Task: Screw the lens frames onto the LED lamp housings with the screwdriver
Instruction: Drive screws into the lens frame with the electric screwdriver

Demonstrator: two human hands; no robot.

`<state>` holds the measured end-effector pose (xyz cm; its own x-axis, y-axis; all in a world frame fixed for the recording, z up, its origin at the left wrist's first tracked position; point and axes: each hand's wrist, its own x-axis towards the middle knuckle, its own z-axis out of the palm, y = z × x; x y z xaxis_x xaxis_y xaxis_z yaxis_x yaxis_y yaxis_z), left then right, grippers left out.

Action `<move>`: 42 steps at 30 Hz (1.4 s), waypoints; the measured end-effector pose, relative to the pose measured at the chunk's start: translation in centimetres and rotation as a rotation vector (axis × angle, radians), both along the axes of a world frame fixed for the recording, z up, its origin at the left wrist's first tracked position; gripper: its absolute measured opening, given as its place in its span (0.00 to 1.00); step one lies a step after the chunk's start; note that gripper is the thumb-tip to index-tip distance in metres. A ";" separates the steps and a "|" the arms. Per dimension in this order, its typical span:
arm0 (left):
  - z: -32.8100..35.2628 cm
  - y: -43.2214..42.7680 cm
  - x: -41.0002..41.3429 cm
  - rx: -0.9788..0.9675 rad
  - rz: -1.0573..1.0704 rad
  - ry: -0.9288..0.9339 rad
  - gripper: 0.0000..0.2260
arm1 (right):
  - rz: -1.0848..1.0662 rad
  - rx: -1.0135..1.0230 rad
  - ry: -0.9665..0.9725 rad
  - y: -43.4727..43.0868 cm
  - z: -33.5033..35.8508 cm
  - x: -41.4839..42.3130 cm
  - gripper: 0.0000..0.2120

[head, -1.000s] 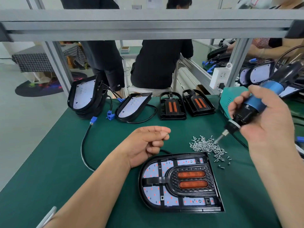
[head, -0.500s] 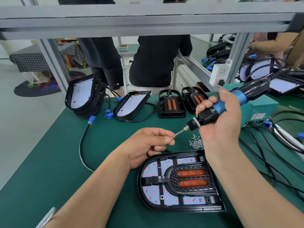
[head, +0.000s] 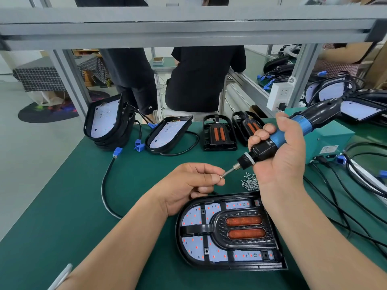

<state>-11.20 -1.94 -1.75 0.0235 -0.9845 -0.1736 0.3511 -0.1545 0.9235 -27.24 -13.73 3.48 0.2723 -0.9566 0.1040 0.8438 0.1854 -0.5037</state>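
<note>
Green bench mat (head: 62,206): black oval LED lamp housing (head: 230,266), black lens frame (head: 217,227) seated inside. Right hand (head: 282,155) clenches blue-black electric screwdriver (head: 278,137); left hand (head: 188,185) pinches small silver screw (head: 221,176) at its bit.

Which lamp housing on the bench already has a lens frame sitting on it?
The flat housing nearest the camera: a black frame with orange strips lies on it. The leaning housings at the back show bare boards.

text: none legible | teal box label (head: 329,149): too small to read
</note>
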 end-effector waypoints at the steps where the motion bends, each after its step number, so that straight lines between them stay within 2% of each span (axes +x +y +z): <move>1: 0.0 0.0 0.0 0.000 0.001 -0.001 0.07 | -0.001 -0.005 0.003 0.0 0.0 0.0 0.03; 8: -0.1 0.0 0.0 -0.009 -0.002 -0.028 0.07 | -0.003 -0.030 0.019 0.0 -0.4 0.0 0.03; 16: -0.5 -0.3 0.1 -0.026 0.050 -0.068 0.07 | -0.067 -0.088 0.125 0.0 -0.8 0.3 0.06; 22: -0.6 -0.3 0.1 0.006 0.024 -0.121 0.10 | -0.064 -0.009 0.148 -0.4 -1.4 0.1 0.07; 27: -0.6 -0.3 0.2 0.050 -0.028 -0.071 0.12 | -0.068 0.066 0.123 -0.6 -1.6 -0.1 0.10; 30: -0.3 -0.1 0.6 0.042 -0.050 -0.072 0.10 | -0.067 0.090 0.103 -0.6 -1.7 -0.2 0.12; 33: 0.3 0.4 1.7 0.065 -0.036 -0.152 0.06 | -0.061 0.097 0.081 -0.5 -1.5 -0.5 0.13; 35: 0.9 0.9 2.6 0.121 -0.103 -0.267 0.05 | -0.058 0.088 0.075 -0.4 -1.3 -0.5 0.11; 39: 1.7 2.1 3.9 0.203 -0.292 -0.461 0.19 | -0.027 0.035 0.077 0.4 -0.6 -0.4 0.07; 42: 1.8 2.4 4.2 0.218 -0.332 -0.515 0.23 | 0.016 -0.037 0.093 1.5 -0.3 0.0 0.05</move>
<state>-7.00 0.44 0.04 -0.1426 -0.8972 -0.4180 -0.2270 -0.3814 0.8961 -27.24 -12.27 3.21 0.2972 -0.9481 0.1131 0.7901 0.1778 -0.5866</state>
